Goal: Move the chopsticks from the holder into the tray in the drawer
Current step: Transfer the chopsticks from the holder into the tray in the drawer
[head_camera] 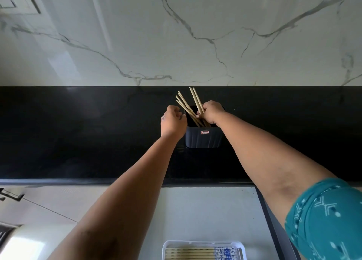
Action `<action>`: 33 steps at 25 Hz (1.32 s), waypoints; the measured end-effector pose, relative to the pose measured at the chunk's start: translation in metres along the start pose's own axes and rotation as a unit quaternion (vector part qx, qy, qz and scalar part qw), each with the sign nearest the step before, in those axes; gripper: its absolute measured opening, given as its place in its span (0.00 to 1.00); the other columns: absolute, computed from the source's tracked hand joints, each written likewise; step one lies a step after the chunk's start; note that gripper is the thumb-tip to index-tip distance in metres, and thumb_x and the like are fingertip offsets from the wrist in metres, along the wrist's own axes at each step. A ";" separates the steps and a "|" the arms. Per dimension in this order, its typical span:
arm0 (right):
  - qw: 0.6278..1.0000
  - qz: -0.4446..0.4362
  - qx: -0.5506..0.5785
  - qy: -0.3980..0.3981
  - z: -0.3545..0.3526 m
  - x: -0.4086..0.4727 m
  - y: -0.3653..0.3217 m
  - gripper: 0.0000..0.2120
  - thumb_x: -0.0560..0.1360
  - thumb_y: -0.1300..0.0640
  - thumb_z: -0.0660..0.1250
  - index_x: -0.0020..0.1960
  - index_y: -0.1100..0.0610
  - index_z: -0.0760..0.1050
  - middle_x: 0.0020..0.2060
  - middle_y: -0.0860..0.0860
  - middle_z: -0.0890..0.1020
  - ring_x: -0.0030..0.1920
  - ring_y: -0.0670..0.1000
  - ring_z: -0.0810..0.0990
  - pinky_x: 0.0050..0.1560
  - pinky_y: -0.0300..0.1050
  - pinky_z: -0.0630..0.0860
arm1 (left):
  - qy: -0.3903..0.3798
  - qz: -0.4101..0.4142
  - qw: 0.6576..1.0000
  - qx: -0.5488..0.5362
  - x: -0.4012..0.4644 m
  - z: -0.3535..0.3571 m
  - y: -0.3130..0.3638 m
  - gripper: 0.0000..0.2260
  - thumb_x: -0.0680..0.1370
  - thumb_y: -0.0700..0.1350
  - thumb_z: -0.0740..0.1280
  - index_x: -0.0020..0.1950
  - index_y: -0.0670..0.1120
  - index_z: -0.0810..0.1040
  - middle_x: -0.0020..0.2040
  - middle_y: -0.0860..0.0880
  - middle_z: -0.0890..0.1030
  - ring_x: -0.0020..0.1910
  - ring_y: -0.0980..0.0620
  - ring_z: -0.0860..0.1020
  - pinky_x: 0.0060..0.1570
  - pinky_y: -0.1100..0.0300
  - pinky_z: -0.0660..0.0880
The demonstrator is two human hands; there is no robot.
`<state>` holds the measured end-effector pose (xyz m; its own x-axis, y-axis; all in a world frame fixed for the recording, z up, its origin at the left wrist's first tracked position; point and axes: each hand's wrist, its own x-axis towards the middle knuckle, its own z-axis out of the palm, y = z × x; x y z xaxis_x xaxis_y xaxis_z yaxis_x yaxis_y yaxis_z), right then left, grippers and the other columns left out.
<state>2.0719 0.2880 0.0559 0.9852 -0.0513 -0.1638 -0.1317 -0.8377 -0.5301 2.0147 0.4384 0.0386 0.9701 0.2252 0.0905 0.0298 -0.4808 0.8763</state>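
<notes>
Nearest the camera, a white plastic tray (203, 249) is lying in the open drawer (205, 210) at the bottom edge of the view, and it is already holding several wooden chopsticks with blue-and-white patterned ends (225, 253), laid side by side. Both bare forearms are extending forward over the drawer to the black countertop (78, 132), where a dark ribbed holder (203, 138) bearing a small red label is standing. Loose wooden chopsticks (186, 107) are leaning out of the holder toward the left. The right hand (210, 111) is curling its fingers around a pair of chopsticks (196, 99) whose upper ends are projecting above the fist while their lower ends are remaining inside the holder. The left hand (173, 120) is sitting at the holder's left rim with fingers curled; whether it is gripping the rim cannot be determined. A teal patterned sleeve (325, 220) is covering the right upper arm. White veined marble (176, 34) is forming the wall behind the countertop.
</notes>
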 end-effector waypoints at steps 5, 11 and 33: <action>1.000 -0.003 0.009 0.007 0.003 -0.002 0.004 0.08 0.77 0.60 0.68 0.56 0.57 0.80 0.47 0.50 0.80 0.38 0.45 0.76 0.35 0.36 0.69 | -0.003 0.000 1.000 0.003 -0.003 0.004 0.002 0.14 0.75 0.43 0.66 0.61 0.44 0.74 0.54 0.48 0.81 0.55 0.50 0.78 0.56 0.56 0.76; 1.000 -0.014 0.000 0.002 0.005 -0.004 0.007 0.10 0.78 0.58 0.65 0.59 0.58 0.77 0.49 0.51 0.79 0.53 0.53 0.80 0.47 0.44 0.74 | -0.010 0.003 1.000 0.011 -0.005 0.008 0.001 0.12 0.75 0.42 0.65 0.58 0.44 0.74 0.51 0.49 0.80 0.52 0.50 0.78 0.53 0.55 0.76; 0.766 0.087 0.622 0.134 0.032 -0.240 0.033 0.04 0.82 0.61 0.57 0.55 0.58 0.69 0.49 0.59 0.83 0.50 0.55 0.84 0.55 0.51 0.78 | -0.128 -0.398 0.762 -0.495 -0.188 0.010 -0.028 0.15 0.83 0.46 0.56 0.46 0.36 0.73 0.43 0.38 0.77 0.39 0.45 0.77 0.43 0.54 0.76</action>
<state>1.8279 0.2907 0.0509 0.9062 -0.3527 -0.2334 -0.1022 0.3529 -0.9301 1.8341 0.4006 -0.0077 0.7581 -0.1216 -0.6408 0.5598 0.6253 0.5437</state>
